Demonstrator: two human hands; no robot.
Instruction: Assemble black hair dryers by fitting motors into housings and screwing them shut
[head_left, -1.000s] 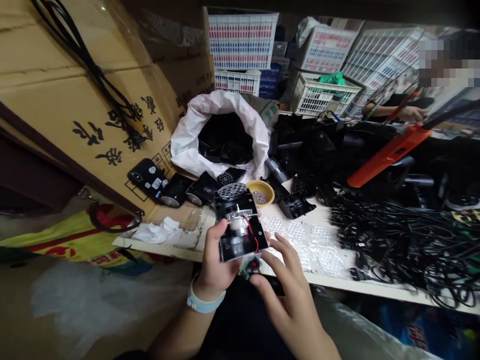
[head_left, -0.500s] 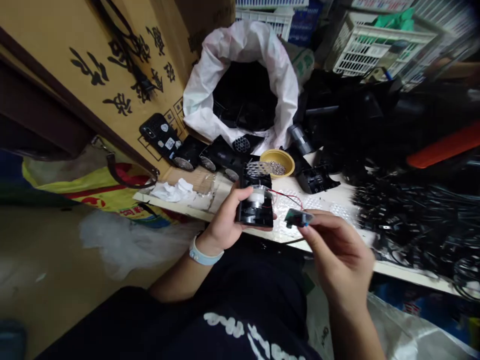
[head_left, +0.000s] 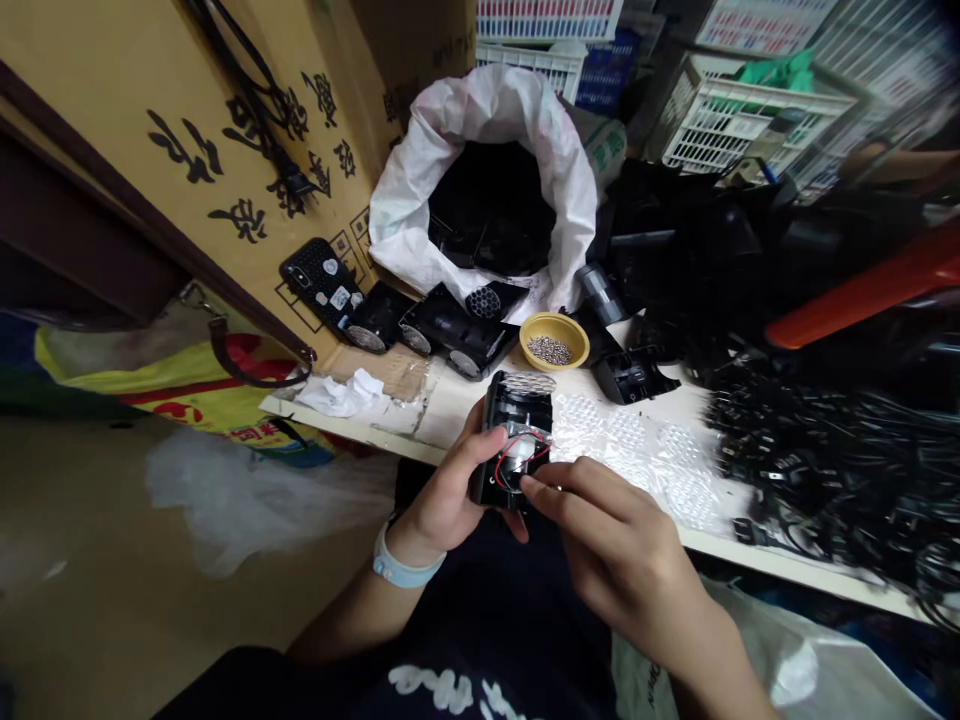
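My left hand (head_left: 450,485) is closed around a black plastic housing (head_left: 489,490), thumb along its left side. Inside sits a pale motor (head_left: 519,455), and a metal mesh (head_left: 529,384) covers the far end. Thin red wires (head_left: 501,462) loop over the motor. At the housing's near right corner, my right hand (head_left: 607,530) is closed in a pinch, fingertips at the opening. The small circuit board it held is now mostly hidden by the fingers and the dark interior.
A yellow bowl of small screws (head_left: 555,343) stands behind the housing, by several black shells (head_left: 457,330). Further back is a white sack (head_left: 390,215) of black parts. Black cables (head_left: 817,480) heap at right beneath a red bar (head_left: 862,290). A phone (head_left: 319,280) leans on the carton (head_left: 262,265).
My right hand has brought the circuit board leftward and down to the housing. The red wires, stretched toward the right before, now loop over the motor. The housing sits lower in view.
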